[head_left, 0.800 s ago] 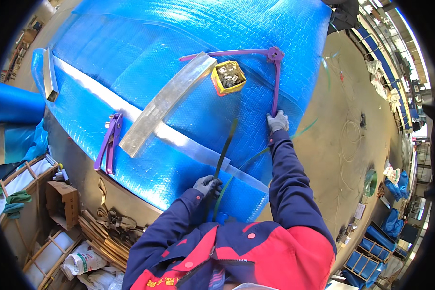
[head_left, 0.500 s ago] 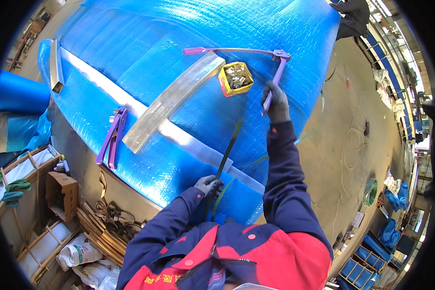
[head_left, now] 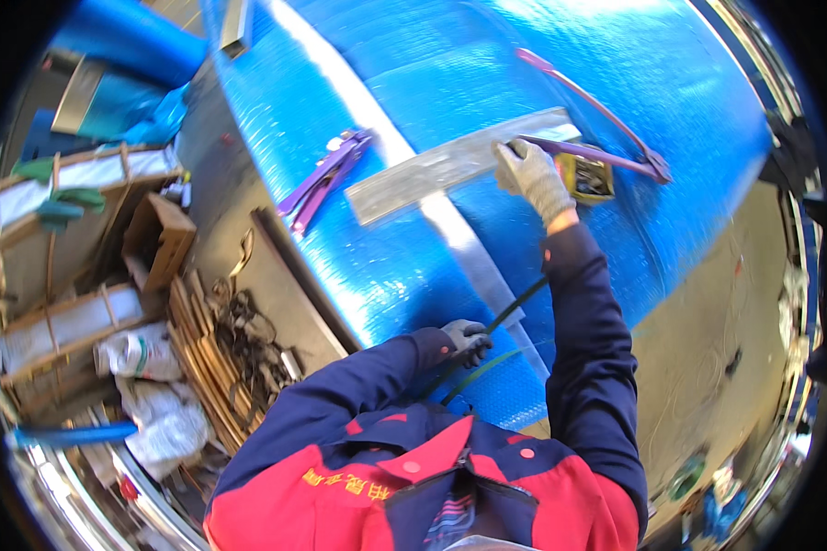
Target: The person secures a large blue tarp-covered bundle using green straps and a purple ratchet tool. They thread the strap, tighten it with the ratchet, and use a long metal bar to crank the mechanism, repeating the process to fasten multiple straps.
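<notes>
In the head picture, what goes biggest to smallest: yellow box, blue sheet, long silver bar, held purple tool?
1. Blue sheet
2. Long silver bar and held purple tool: unsure; bar broader, tool spread out but thin
3. Yellow box, partly hidden

Your right hand [head_left: 535,181] grips a handle of the long purple tool [head_left: 659,169], right by the yellow box [head_left: 600,191]! Your left hand [head_left: 469,341] holds a dark strap [head_left: 518,306], while silver bar [head_left: 459,167] and second purple tool [head_left: 329,179] lie on blue wrap [head_left: 469,73].
</notes>
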`<state>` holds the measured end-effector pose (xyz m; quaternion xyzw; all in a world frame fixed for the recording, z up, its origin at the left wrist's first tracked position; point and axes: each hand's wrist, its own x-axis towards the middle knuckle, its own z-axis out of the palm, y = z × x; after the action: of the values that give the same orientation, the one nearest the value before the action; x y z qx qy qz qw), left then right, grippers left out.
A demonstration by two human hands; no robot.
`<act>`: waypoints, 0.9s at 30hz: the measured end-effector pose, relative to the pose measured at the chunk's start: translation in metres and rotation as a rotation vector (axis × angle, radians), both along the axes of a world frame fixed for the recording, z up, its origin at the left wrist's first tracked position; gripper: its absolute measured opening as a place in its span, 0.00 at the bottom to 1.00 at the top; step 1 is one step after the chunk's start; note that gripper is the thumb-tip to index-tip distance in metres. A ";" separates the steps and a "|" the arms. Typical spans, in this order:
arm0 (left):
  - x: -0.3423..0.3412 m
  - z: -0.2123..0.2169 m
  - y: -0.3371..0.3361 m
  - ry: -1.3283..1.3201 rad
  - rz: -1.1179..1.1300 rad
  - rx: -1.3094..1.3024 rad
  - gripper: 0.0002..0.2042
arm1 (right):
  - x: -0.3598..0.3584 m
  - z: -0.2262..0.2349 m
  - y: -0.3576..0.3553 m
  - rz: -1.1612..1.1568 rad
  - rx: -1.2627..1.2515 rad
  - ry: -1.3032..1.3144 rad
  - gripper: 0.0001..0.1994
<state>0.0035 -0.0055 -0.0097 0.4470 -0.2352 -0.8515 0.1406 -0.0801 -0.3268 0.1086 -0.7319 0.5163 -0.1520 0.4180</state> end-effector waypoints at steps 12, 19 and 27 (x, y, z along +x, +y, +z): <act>0.015 -0.023 0.000 -0.032 0.031 -0.019 0.13 | 0.360 -0.046 0.157 -0.501 0.469 -0.115 0.40; 0.022 -0.015 0.000 -0.049 0.061 -0.075 0.14 | 0.276 -0.048 0.143 0.195 -0.414 -0.440 0.13; -0.005 -0.011 -0.008 -0.074 0.106 -0.181 0.14 | 0.001 0.115 0.264 -0.215 0.250 -0.745 0.30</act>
<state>-0.0020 -0.0137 -0.0202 0.4753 -0.2924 -0.8011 0.2164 -0.0796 -0.0631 0.2236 -0.5121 0.4177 -0.3856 0.6439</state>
